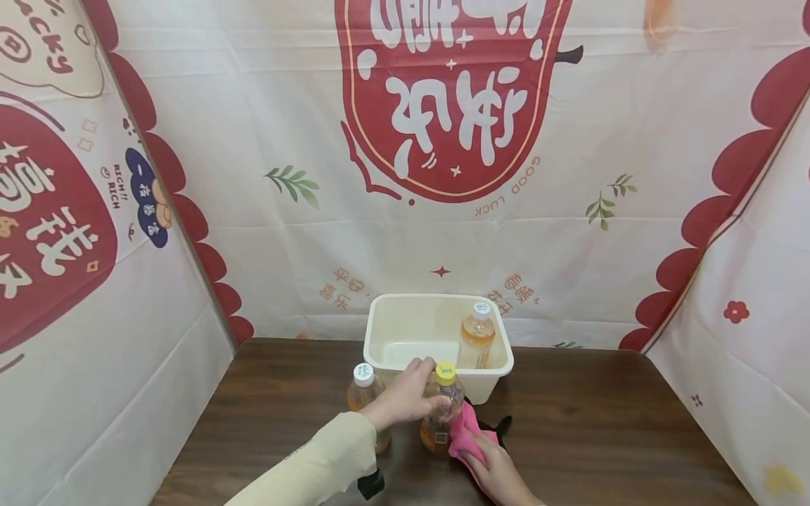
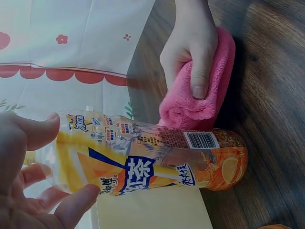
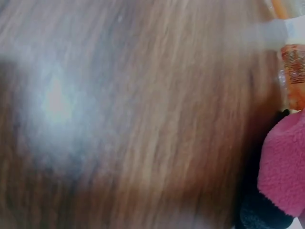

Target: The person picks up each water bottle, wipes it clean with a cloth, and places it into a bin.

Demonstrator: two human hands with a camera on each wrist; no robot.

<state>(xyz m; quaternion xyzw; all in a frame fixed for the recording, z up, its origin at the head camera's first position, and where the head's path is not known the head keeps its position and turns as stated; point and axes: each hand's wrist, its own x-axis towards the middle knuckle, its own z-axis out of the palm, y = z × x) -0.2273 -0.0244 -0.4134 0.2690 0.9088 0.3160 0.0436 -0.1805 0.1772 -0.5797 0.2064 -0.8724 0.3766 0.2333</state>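
A clear plastic drink bottle (image 1: 436, 422) with a yellow cap stands on the table. My left hand (image 1: 408, 397) grips it around its upper part; the thumb and fingertips show on the shoulder in the left wrist view. Orange and yellow print covers the bottle's label (image 2: 138, 162), with a barcode low on one side. My right hand (image 1: 496, 471) holds a folded pink towel (image 2: 195, 102) up against the bottle's lower side. Only a corner of that towel shows in the right wrist view, next to the bottle's base (image 3: 294, 71).
Left of my left wrist stands a second bottle (image 1: 363, 393) with a white cap. Behind the hands is a cream plastic bin (image 1: 392, 330), holding another white-capped bottle (image 1: 477, 341) at its right side. Printed cloth walls (image 1: 304, 253) enclose the brown table (image 1: 588, 422) at the back and sides.
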